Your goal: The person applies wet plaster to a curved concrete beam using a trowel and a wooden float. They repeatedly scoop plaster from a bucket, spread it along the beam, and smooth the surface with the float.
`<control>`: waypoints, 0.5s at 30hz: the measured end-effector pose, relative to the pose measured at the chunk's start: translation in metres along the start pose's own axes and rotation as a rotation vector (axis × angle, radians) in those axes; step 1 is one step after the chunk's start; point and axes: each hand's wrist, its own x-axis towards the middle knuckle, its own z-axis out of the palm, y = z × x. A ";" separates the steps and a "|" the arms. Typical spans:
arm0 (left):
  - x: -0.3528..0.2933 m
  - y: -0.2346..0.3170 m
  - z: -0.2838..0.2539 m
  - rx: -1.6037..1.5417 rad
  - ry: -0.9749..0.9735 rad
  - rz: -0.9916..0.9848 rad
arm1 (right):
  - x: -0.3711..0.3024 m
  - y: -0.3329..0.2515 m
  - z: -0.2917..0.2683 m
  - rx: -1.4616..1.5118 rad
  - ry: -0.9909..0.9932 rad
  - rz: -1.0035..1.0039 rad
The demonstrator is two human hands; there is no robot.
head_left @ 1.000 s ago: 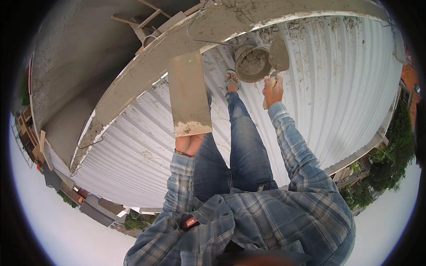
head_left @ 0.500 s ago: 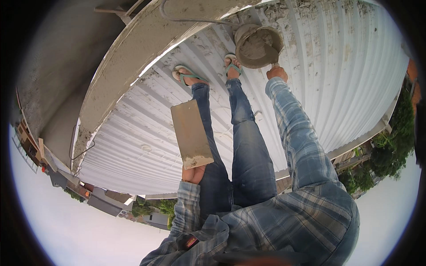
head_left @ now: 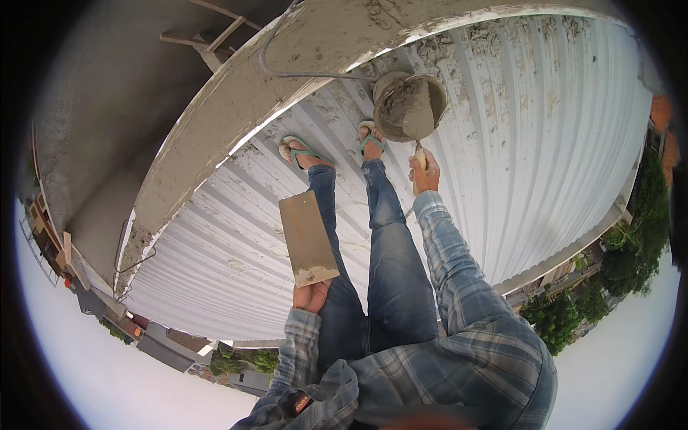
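Outdoors, right hand [head_left: 426, 173] clamped on a mortar-laden trowel [head_left: 418, 120], blade over a round bucket [head_left: 438, 100], left hand [head_left: 311, 296] gripping a flat rectangular board [head_left: 308, 236]

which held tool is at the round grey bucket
The grey, mortar-coated trowel in the right hand; the brown rectangular board in the left hand is away from the bucket.

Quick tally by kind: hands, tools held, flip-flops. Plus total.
Hands: 2, left hand and right hand
Trowels: 1, trowel in the right hand
Flat boards: 1, flat board in the left hand
Flip-flops: 2, left flip-flop and right flip-flop
Total: 6
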 end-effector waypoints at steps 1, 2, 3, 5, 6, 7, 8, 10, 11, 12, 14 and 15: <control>0.000 0.003 0.008 -0.012 0.008 0.005 | -0.013 -0.022 -0.007 -0.095 -0.001 -0.083; 0.003 0.004 0.011 -0.004 -0.050 0.018 | -0.026 -0.048 -0.015 -0.196 0.000 -0.159; 0.006 0.005 0.008 0.007 -0.102 0.024 | -0.038 -0.074 -0.018 -0.240 0.022 -0.255; 0.005 0.004 0.004 0.016 -0.140 0.023 | -0.061 -0.120 -0.024 -0.330 0.072 -0.427; 0.007 0.005 0.009 0.012 -0.143 0.022 | -0.065 -0.148 -0.024 -0.442 0.105 -0.596; 0.008 0.007 0.010 0.011 -0.137 0.023 | -0.071 -0.172 -0.022 -0.550 0.136 -0.757; 0.010 0.008 0.011 -0.004 -0.141 0.025 | -0.076 -0.194 -0.020 -0.658 0.171 -0.917; 0.013 0.008 0.011 -0.037 -0.143 0.032 | -0.080 -0.237 -0.007 -0.814 0.150 -0.869; 0.015 0.008 0.010 -0.047 -0.155 0.038 | -0.079 -0.253 0.000 -0.893 0.138 -0.838; 0.016 0.008 0.010 -0.057 -0.167 0.036 | -0.075 -0.266 0.007 -0.945 0.159 -0.831; 0.014 0.008 0.009 -0.072 -0.164 0.032 | -0.068 -0.282 0.020 -1.049 0.206 -0.809; 0.012 0.006 0.010 -0.082 -0.149 0.034 | -0.067 -0.280 0.021 -0.982 0.222 -0.865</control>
